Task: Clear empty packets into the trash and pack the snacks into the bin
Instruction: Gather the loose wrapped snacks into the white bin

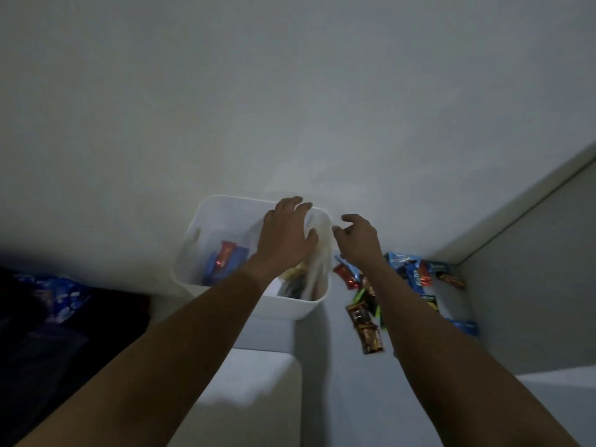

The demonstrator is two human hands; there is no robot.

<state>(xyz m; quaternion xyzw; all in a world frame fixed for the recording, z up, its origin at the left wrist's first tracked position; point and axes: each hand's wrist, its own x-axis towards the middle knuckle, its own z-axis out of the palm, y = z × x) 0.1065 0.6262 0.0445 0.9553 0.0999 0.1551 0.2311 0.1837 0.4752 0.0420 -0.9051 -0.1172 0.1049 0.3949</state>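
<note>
Left hand [285, 235]: over the open white bin [201, 230], thumb and fingers curled onto a white packet [317, 256] that hangs down inside the bin's right wall. The packet is motion-blurred, so its type cannot be told.

Right hand [356, 240]: just right of the left hand, beside the bin's right rim, fingers loosely curled, holding nothing.

Below the left hand, inside the bin: a red bar [225, 254] and blue packets [240, 258].

Right of and below the right hand: loose snacks [409, 269] and brown sachets [367, 330] on the bench [338, 382]. The bin stands against the wall [290, 91].
</note>
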